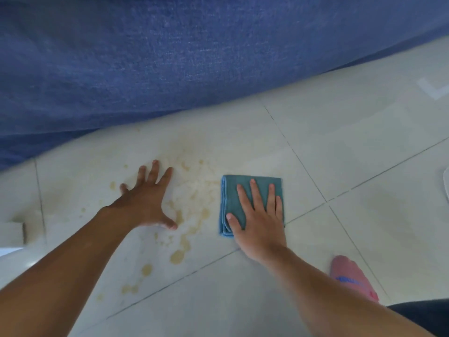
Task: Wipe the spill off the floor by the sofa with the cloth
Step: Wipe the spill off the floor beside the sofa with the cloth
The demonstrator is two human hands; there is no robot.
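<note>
A yellowish-brown spill (194,190) spreads in smears and drops over the pale floor tiles (352,147), just in front of the blue sofa (170,57). A folded teal cloth (232,203) lies flat on the floor at the spill's right edge. My right hand (260,215) presses down on the cloth with fingers spread. My left hand (145,200) rests flat on the floor at the spill's left side, fingers apart, holding nothing; its thumb touches the wet patch.
More drops (177,256) trail toward the lower left. A pink slipper (352,278) sits at the lower right beside dark clothing (425,314). A white object's edge (446,183) shows at the right border, and a pale block (14,233) at the left.
</note>
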